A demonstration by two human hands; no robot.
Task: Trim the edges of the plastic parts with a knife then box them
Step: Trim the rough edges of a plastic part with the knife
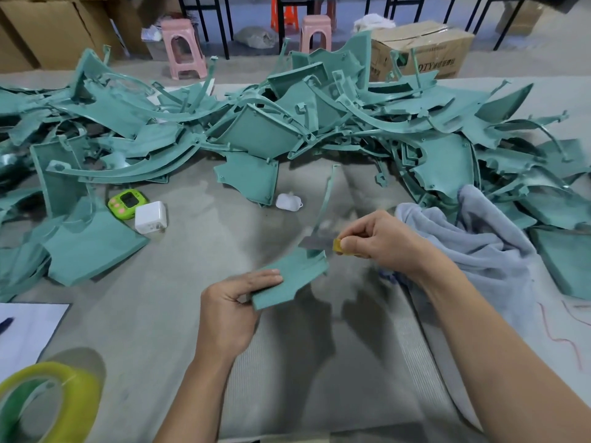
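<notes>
I see the left hand (pixel 235 302) gripping a teal plastic part (pixel 294 276) by its near edge, thumb flat on top, fingers curled under, holding it just above the table (pixel 179 292). The right hand (pixel 380 241) pinches the yellow end of a knife (pixel 316 243), with the grey blade laid against the part's far edge. A thin teal strip (pixel 327 193) rises from that edge.

Grey cloth (pixel 479 241) is bunched just right of the right hand. A heap of teal parts (pixel 287 126) runs across the table behind. To the left are a green timer (pixel 128 203) and a white charger (pixel 150 216). A tape roll (pixel 48 401) sits at the near left corner. A cardboard box (pixel 422 52) stands on the floor beyond.
</notes>
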